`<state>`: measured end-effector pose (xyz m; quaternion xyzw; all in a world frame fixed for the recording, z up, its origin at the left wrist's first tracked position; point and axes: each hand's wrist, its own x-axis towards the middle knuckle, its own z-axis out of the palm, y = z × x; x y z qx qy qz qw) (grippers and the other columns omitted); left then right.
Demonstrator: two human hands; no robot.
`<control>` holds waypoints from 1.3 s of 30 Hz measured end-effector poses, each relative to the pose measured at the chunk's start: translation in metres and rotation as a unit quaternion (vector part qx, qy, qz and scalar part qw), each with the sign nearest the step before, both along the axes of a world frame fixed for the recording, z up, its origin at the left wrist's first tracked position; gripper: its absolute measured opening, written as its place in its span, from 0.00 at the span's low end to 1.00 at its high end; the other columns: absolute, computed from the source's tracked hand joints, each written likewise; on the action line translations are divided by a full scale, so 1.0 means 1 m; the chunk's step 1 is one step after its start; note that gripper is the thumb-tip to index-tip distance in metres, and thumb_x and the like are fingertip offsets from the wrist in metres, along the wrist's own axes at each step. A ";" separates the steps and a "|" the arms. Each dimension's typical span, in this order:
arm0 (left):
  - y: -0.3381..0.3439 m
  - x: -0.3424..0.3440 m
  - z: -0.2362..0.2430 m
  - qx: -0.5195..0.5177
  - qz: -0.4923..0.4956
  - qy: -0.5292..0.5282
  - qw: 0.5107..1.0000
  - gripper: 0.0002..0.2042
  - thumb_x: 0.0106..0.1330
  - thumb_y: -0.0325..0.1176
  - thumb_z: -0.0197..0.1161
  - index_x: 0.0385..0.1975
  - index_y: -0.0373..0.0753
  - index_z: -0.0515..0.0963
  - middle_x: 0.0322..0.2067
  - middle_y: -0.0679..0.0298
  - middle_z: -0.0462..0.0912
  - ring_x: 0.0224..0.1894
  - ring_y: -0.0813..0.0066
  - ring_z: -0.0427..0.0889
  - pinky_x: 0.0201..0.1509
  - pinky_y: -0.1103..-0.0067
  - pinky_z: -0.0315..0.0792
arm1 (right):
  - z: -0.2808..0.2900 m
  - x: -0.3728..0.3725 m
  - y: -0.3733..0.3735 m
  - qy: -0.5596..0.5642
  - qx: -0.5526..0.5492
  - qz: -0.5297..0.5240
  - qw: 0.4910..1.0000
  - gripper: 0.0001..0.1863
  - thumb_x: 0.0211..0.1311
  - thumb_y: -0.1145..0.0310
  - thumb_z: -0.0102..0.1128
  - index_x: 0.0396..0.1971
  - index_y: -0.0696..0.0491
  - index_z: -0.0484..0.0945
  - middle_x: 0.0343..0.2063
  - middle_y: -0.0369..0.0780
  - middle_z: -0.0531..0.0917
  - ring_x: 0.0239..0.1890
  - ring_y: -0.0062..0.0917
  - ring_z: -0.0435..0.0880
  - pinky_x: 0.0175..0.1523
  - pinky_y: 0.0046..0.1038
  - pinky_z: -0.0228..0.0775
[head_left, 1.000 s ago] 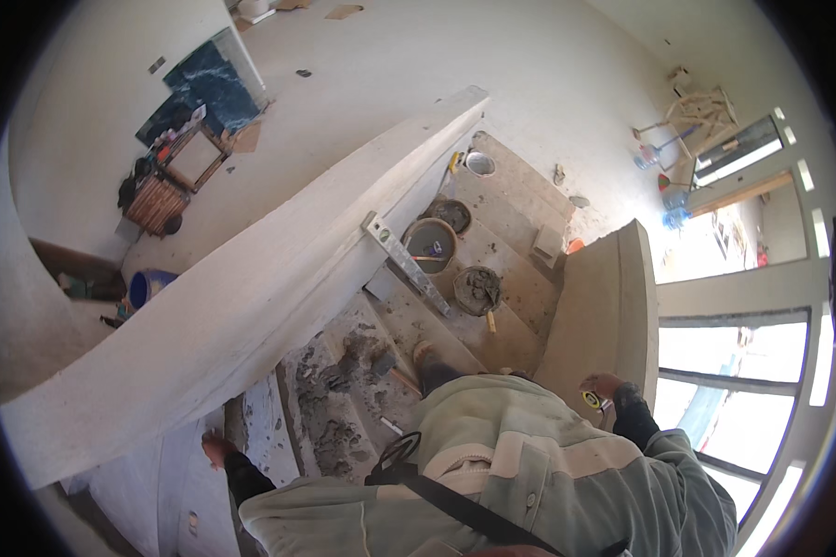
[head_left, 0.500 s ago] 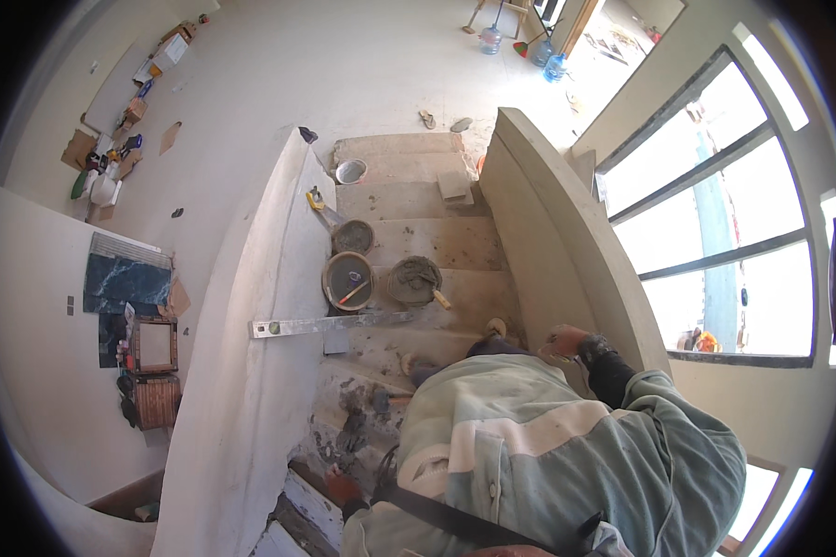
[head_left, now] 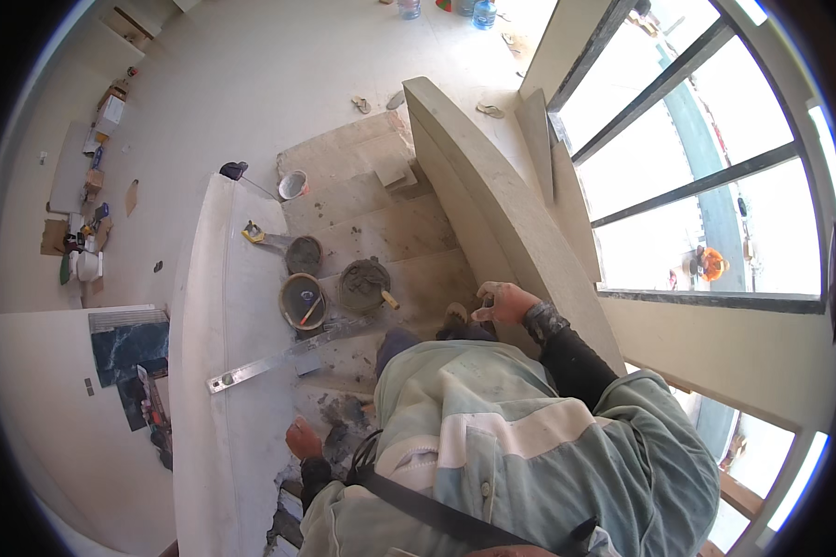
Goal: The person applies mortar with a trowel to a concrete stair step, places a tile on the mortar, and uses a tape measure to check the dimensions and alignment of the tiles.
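Observation:
My right hand [head_left: 506, 304] is raised beside the right stair wall [head_left: 520, 204], its fingers bent and apart with nothing seen in them. Low on the left, my left hand [head_left: 304, 438] is close to the left stair wall [head_left: 215, 464]; its fingers are too small and turned away to read. Ahead of me on the steps stands a bucket of grey mortar [head_left: 362, 278], with a pale tool handle [head_left: 390, 300] sticking out. Left of it is a bucket of dark liquid [head_left: 297, 295] holding a red-handled tool. A long metal spirit level [head_left: 251, 369] reaches from the left wall across the step.
A smaller grey bucket [head_left: 303, 255] and a white bucket [head_left: 293, 184] stand farther down the stairs. A yellow-handled trowel [head_left: 254, 233] lies by the left wall top. Sandals [head_left: 360, 104] and blue water bottles [head_left: 484, 14] are on the floor below. A window [head_left: 706, 176] is at right.
My view has turned and shifted, so the stairs look tilted. My right hand has risen and stretched forward off the right wall. My left hand has come up from the broken step edge.

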<state>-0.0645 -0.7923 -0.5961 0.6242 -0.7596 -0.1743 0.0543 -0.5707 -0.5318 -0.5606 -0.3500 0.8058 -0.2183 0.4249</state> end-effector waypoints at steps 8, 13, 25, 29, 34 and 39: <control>0.016 -0.007 -0.030 -0.039 -0.222 -0.059 0.972 0.07 0.59 0.32 0.56 0.23 0.36 0.72 0.17 0.53 0.71 0.22 0.46 0.72 0.24 0.55 0.60 | -0.040 -0.062 0.068 -0.119 -0.173 -0.261 0.942 0.24 0.54 0.57 0.69 0.44 0.57 0.76 0.30 0.41 0.81 0.32 0.23 0.82 0.37 0.24 0.74; -0.003 0.000 -0.030 -0.058 -0.232 -0.072 0.968 0.13 0.63 0.35 0.52 0.19 0.33 0.69 0.17 0.48 0.70 0.24 0.44 0.73 0.25 0.55 0.59 | -0.048 -0.066 0.083 -0.309 -0.310 -0.414 0.798 0.20 0.58 0.60 0.64 0.44 0.59 0.75 0.32 0.42 0.80 0.27 0.28 0.83 0.27 0.27 0.77; -0.046 -0.111 -0.044 0.065 -0.163 -0.010 0.984 0.13 0.65 0.35 0.49 0.21 0.35 0.70 0.20 0.48 0.75 0.26 0.44 0.75 0.27 0.54 0.62 | -0.052 -0.076 0.077 -0.241 -0.301 -0.462 0.799 0.22 0.61 0.59 0.59 0.49 0.58 0.70 0.33 0.41 0.78 0.29 0.27 0.82 0.24 0.30 0.80; -0.099 -0.117 -0.080 0.040 -0.371 -0.045 0.927 0.18 0.67 0.39 0.49 0.19 0.34 0.75 0.21 0.48 0.78 0.27 0.48 0.78 0.29 0.58 0.66 | -0.048 -0.101 0.052 -0.291 -0.128 -0.529 0.787 0.15 0.59 0.63 0.60 0.41 0.58 0.77 0.31 0.39 0.79 0.29 0.24 0.82 0.28 0.31 0.79; -0.181 -0.218 -0.119 0.244 -0.268 0.092 0.927 0.17 0.67 0.41 0.53 0.26 0.32 0.79 0.20 0.52 0.79 0.25 0.61 0.79 0.31 0.71 0.70 | -0.062 -0.157 -0.033 -0.205 -0.100 -0.364 0.903 0.13 0.55 0.67 0.62 0.38 0.59 0.79 0.32 0.38 0.81 0.33 0.21 0.80 0.39 0.27 0.73; -0.221 -0.338 -0.066 0.295 -0.143 0.250 0.911 0.12 0.60 0.37 0.64 0.26 0.31 0.81 0.20 0.62 0.80 0.24 0.77 0.76 0.30 0.77 0.68 | -0.017 -0.241 -0.135 -0.147 -0.226 -0.069 0.961 0.21 0.36 0.72 0.61 0.38 0.56 0.82 0.36 0.39 0.83 0.41 0.26 0.79 0.47 0.25 0.70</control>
